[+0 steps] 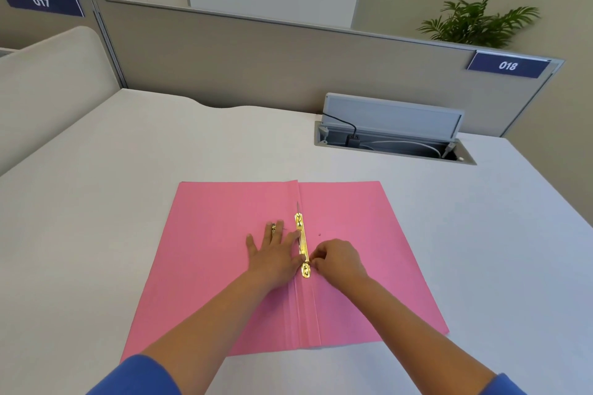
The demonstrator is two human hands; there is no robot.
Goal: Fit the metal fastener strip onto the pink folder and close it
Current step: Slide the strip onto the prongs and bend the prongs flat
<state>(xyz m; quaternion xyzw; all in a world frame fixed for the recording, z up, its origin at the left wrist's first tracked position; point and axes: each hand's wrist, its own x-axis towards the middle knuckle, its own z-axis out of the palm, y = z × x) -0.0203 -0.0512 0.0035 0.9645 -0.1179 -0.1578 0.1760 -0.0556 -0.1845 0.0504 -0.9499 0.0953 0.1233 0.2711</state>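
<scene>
Your left hand [276, 253] lies flat, pinning the open folder [221, 266] so your right hand [337, 258] can pinch the strip [302, 247] onto its spine.

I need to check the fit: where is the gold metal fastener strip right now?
In the head view, the gold metal fastener strip lies along the centre fold of the open pink folder, between the flat left hand and the pinching right hand.

- The pink card folder [224, 266] lies spread open and flat, both covers down, its creased spine running straight away from the viewer down the middle.
- The slim gold-coloured metal fastener strip [302, 244] sits lengthwise just right of that spine crease, lying along the folder's inner face, a thin prong poking out beyond its far end.
</scene>
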